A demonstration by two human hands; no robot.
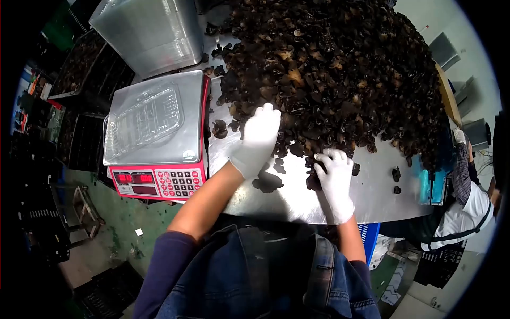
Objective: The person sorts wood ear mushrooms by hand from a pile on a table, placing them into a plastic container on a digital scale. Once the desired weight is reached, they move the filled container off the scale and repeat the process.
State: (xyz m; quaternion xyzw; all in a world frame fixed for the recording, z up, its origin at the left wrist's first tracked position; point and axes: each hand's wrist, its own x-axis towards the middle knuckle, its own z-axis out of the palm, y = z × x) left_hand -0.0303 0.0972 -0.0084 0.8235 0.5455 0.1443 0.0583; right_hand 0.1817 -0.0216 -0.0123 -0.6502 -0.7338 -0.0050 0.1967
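A large heap of dark brown wood ear mushrooms [340, 74] covers the far part of a metal table [382, 191]. My left hand [260, 133], in a white glove, lies palm down at the heap's near left edge, its fingers stretched over the mushrooms. My right hand [337, 178], gloved too, is at the near edge with its fingers apart and slightly bent, next to a few loose pieces. What lies under both palms is hidden. One loose mushroom [268, 182] sits on the metal between my hands and my body.
At left stands a red digital scale [199, 149] with a clear plastic tray [146, 117] on its plate. Behind it is a tall stack of clear containers [154, 37]. Black crates [85, 69] stand further left. On the right, another person [467, 207] is at the table's end.
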